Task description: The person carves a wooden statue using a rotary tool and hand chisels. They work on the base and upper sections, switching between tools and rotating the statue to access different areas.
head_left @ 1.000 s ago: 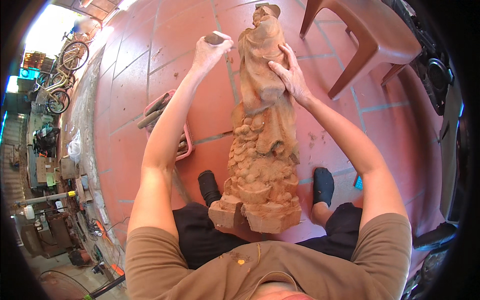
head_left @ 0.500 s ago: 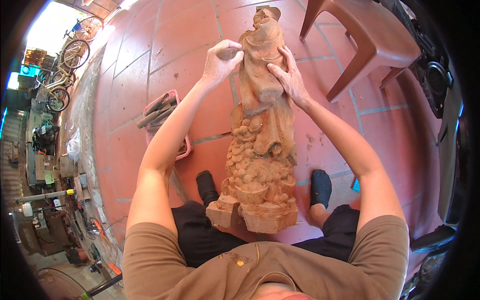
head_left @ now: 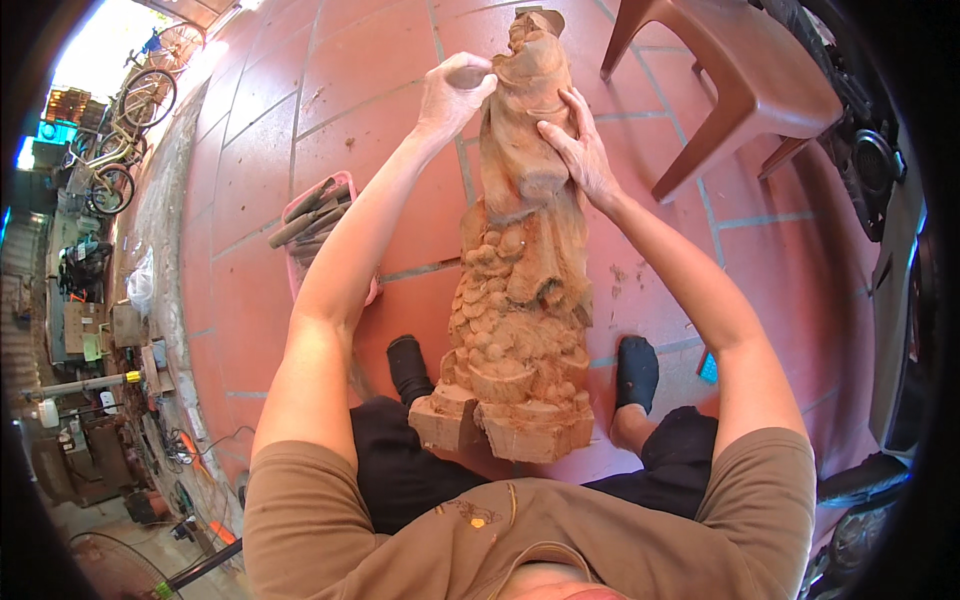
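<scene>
A carved wooden statue of a robed figure lies on the floor between my feet, its head at the far end and its rough blocky base nearest me. My left hand is closed round a tool with a rounded brown handle, at the statue's left edge near the shoulder. The tool's working end is hidden by the fingers and the wood. Lying against the right side of the statue's upper body is my right hand, thumb and fingers spread over the carved robe.
To the left sits a pink basket of wooden-handled tools, partly behind my left forearm. A brown plastic stool stands far right. Bicycles and cluttered workshop gear line the left side. Wood crumbs dot the red tiles.
My left hand has moved farther away and slightly right along the statue's edge with the tool. My right hand keeps nearly the same place on the wood.
</scene>
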Demonstrator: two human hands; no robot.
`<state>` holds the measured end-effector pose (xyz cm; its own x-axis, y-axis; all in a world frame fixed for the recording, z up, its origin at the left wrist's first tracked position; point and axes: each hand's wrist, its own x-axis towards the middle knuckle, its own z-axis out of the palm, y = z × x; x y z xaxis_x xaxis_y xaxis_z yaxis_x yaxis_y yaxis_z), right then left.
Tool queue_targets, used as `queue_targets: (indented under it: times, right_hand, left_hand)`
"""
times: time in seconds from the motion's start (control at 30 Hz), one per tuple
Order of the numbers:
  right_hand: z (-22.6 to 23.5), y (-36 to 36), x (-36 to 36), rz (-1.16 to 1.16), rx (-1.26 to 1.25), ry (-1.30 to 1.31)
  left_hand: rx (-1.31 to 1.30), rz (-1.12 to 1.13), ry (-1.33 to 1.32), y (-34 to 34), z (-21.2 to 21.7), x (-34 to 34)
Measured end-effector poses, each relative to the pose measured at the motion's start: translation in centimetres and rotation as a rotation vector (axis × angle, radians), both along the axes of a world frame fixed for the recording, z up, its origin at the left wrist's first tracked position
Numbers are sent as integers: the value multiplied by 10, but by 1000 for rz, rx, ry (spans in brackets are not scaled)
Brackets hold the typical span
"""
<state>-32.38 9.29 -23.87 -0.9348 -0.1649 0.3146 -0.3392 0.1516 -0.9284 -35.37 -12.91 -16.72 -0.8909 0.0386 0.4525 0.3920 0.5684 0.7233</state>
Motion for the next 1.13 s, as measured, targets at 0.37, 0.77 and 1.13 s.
queue_targets:
  times: [0.37, 0.77, 1.13]
  right_hand:
    - [-1, 1, 0, -22, 32, -24]
    - [2, 0, 2, -13, 18, -24]
    - [-6, -2, -3, -10, 0, -11]
  left_hand:
    - [2, -113, -240, -19, 10, 51]
    - [-150, -85, 113, -3, -5, 40]
    - [-96, -39, -39, -10, 18, 21]
